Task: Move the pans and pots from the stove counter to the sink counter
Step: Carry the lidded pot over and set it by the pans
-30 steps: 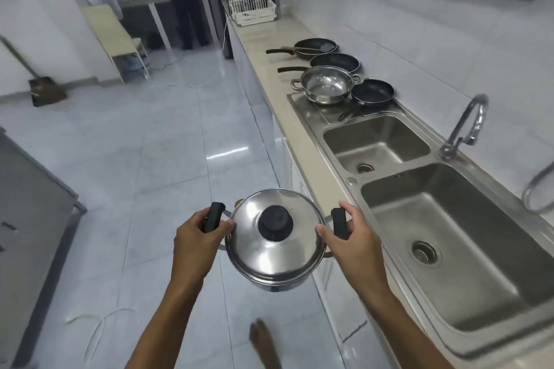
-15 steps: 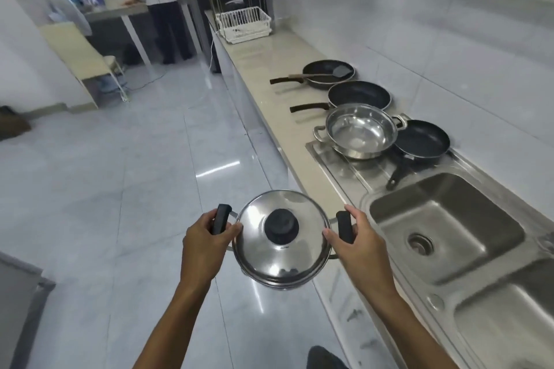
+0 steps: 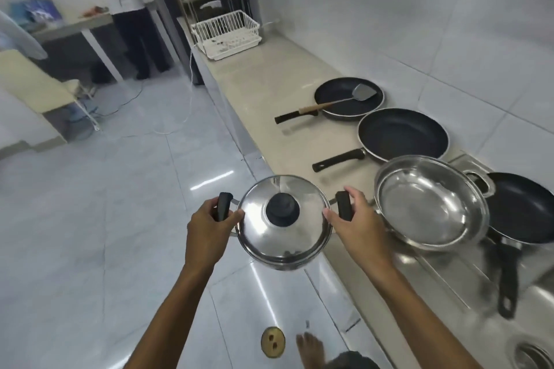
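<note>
Lidded steel pot (image 3: 283, 220) held over the floor (image 3: 99, 219), just left of the counter edge (image 3: 254, 156). Left hand (image 3: 207, 226) and right hand (image 3: 356, 223) each grasp a side handle. Bare beige counter (image 3: 263, 90) lies far; steel pan (image 3: 431, 204) sits right.

A white two-tier wire dish rack (image 3: 220, 9) stands at the far end of the beige worktop (image 3: 263, 90), against the tiled wall (image 3: 419, 9). A spatula (image 3: 338, 102) with a wooden handle lies nearer along the worktop. The floor (image 3: 90, 219) is glossy pale tile, with a white cable (image 3: 168, 117) trailing across it. In the far left corner a person in a white top and dark trousers (image 3: 132, 9) stands at a white table (image 3: 75, 27). A cream chair (image 3: 33, 84) sits near that table. A small round yellowish object (image 3: 272, 346) lies on the floor at the bottom edge; what it is cannot be told.
</note>
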Tool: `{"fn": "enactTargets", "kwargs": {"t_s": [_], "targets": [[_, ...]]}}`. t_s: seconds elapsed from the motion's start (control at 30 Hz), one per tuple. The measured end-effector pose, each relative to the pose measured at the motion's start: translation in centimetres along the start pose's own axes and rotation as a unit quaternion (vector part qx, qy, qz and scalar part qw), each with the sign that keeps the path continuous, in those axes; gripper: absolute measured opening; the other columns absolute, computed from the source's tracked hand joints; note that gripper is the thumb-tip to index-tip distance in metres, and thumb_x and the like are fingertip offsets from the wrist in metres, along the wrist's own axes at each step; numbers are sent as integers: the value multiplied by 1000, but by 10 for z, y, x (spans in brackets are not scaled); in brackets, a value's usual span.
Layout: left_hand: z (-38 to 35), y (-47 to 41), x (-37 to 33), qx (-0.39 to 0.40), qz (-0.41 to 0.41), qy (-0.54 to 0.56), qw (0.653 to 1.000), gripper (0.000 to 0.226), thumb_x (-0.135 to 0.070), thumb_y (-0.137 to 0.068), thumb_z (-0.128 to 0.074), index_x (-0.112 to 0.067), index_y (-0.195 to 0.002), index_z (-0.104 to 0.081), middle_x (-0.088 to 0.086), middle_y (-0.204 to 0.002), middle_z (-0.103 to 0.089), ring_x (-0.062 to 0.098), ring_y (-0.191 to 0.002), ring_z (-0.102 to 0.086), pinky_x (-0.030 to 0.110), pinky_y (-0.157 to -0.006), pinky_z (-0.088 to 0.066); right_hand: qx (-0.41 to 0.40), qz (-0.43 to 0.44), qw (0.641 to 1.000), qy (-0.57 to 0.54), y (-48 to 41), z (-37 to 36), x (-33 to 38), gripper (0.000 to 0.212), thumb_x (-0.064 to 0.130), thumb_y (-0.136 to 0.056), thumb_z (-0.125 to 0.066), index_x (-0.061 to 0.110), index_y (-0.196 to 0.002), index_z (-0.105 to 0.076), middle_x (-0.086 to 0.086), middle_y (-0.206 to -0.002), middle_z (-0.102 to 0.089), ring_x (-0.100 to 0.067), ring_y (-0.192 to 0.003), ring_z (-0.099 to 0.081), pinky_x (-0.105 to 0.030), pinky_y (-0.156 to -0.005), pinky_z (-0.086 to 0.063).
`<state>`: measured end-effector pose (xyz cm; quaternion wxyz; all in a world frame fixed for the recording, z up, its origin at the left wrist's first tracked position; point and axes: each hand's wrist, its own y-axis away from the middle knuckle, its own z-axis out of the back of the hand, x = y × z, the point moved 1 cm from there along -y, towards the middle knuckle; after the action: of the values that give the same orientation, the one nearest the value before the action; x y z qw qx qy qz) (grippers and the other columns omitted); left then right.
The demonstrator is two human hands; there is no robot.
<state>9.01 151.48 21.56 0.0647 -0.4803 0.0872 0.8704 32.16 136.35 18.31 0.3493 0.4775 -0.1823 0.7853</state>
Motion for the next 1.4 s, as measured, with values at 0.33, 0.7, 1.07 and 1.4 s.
{"fn": "enactTargets", "kwargs": {"t_s": [0.33,0.7,1.07,1.4], "targets": [[-52,-243,-58,62,-58,-15,996,37,-30,-82,-83,-19,-115,-68,4,-93,-74,25,-88,-69,27,-67,-46,-80,-21,996,34,-205,-58,47,68,43,-85,-75,22,-144,-48,-3,-127,-69,-23,-112,-64,-28,-88,-45],[-154,-413,-65,277,-85,-48,956,59,-27,-76,-90,-18,-122,-55,-20,-85,-61,-1,-77,-62,18,-67,-49,-166,-192,964,74,-337,-85,24,68,43,-85,-76,29,-144,-47,-4,-127,-69,-30,-121,-62,-41,-99,-49],[-216,-462,-68,386,-109,-95,911,54,-25,-76,-90,-12,-116,-56,-4,-90,-67,22,-88,-67,26,-74,-53,-230,-280,929,71,-368,-92,-3,68,38,-85,-76,25,-146,-48,-3,-133,-67,-27,-125,-59,-38,-103,-46],[-240,-473,-71,411,-115,-84,901,54,-24,-77,-90,-14,-118,-56,1,-100,-70,21,-95,-67,34,-87,-55,-262,-303,915,54,-375,-92,-18,67,37,-87,-76,25,-146,-46,-3,-132,-67,-25,-124,-60,-39,-104,-47]]}}
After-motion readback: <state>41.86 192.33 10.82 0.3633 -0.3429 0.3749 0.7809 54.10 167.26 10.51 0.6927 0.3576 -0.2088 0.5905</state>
